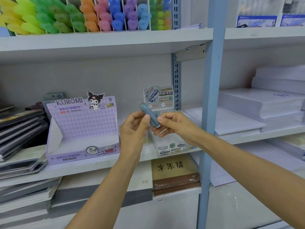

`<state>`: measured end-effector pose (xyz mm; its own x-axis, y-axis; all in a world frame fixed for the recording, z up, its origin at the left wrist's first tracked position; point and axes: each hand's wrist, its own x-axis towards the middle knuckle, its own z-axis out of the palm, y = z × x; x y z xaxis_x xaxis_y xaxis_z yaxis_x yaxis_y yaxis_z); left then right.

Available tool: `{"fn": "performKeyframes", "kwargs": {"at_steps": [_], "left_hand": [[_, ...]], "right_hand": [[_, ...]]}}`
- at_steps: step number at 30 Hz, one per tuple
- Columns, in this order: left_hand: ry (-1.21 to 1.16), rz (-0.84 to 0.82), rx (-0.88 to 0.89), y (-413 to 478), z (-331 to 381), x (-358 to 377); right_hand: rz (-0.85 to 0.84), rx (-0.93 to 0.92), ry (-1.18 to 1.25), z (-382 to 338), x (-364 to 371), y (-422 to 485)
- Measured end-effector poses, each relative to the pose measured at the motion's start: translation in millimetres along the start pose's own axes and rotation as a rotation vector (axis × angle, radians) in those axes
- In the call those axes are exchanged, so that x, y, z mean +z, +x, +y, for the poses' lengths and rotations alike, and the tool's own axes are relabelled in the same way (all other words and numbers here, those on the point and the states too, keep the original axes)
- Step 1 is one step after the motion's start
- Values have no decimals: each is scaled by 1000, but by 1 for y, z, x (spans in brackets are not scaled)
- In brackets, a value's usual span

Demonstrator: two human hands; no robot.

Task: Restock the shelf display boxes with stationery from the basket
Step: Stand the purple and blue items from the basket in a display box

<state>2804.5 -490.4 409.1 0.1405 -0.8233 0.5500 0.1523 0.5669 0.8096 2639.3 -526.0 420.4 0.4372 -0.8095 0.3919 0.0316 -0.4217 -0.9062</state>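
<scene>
- Both hands pinch one teal lead tube (146, 110) at centre frame: left hand (133, 129) with its thumb on the middle, right hand (175, 124) curled round the lower end. The tube is tilted, top leaning left.
- Grey shelf (99, 166), across mid frame.
- Purple Kuromi display box (82, 129), left of centre, on the shelf.
- Small white display box (171, 148), just behind the hands; contents hidden.

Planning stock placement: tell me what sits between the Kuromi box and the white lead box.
Head view: the left hand covers most of that gap; a small pastel item peeks out beside it, too hidden to identify.
</scene>
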Motion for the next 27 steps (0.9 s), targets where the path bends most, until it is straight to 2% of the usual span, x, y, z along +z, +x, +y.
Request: {"fn": "performKeyframes", "kwargs": {"at_steps": [3,6,11,13,17,19,27], "left_hand": [[51,19,34,0,-3,2],[159,40,78,0,-10,4],[301,-45,99,-7,-21,10],[480,-126,145,-11,-26,7],[1012,-451,339,-27,-40,-9],[1113,-501,385,-31,-45,-17],[1194,-522,422,-25,-46,-25]], "right_hand": [[76,-34,-133,-4,-2,0],[195,-120,-87,-9,-5,2],[117,-193,-249,-4,-4,2],[188,-217,-225,-4,-8,4],[462,-233,-167,-8,-30,18],[524,-182,-215,-3,-37,29],[397,-63,-653,31,-26,64]]}}
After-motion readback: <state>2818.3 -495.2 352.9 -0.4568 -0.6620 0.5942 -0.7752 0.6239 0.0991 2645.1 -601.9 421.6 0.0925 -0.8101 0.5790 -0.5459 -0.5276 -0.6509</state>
